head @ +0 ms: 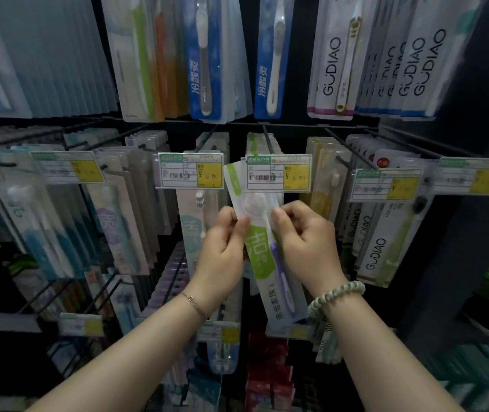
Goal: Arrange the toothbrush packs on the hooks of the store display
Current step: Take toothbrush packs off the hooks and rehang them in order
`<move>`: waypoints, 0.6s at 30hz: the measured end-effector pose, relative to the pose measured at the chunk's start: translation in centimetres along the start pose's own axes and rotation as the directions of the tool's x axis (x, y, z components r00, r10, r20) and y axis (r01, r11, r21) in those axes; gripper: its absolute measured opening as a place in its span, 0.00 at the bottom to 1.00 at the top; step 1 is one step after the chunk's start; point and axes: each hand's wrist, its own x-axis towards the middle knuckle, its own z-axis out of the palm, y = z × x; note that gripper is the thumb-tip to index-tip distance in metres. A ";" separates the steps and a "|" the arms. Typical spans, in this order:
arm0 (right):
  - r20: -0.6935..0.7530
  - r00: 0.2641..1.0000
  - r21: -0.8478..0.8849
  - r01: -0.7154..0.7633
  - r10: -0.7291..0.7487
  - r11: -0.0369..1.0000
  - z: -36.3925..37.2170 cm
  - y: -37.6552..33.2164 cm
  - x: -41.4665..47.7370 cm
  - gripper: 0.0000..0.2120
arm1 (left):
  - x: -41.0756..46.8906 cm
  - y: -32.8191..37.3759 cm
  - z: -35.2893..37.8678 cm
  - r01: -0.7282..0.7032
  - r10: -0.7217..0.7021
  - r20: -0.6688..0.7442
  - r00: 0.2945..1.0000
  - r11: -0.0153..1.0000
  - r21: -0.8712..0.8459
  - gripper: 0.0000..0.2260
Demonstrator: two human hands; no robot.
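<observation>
Left hand point(222, 248) and right hand point(305, 245) pinch the green toothbrush pack point(256, 248) by its edges, steering its top behind the price tag point(279, 173), presumably toward the hook point(268, 141).

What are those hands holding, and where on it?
One toothbrush pack, pinched near its upper part: left hand on its left edge, right hand on its right edge.
</observation>
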 end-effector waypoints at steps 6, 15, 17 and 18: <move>-0.041 0.999 0.046 -0.034 0.036 0.998 -0.6 0.5 0.1 0.11 | 0.8 0.2 0.4 0.039 -0.042 0.048 0.998 0.998 0.050 0.10; -0.079 0.996 0.014 -0.030 0.031 0.999 0.1 0.8 -0.1 0.12 | 1.7 0.9 -0.2 0.069 -0.088 0.095 0.992 0.980 0.187 0.13; -0.095 0.995 -0.010 -0.041 0.039 0.999 0.1 1.2 -0.1 0.12 | 2.0 1.0 -0.1 0.064 -0.097 0.120 0.988 0.965 0.254 0.12; -0.094 0.995 -0.021 -0.049 0.047 0.999 0.1 1.3 -0.2 0.13 | 2.1 0.9 -0.1 0.067 -0.107 0.126 0.986 0.955 0.288 0.12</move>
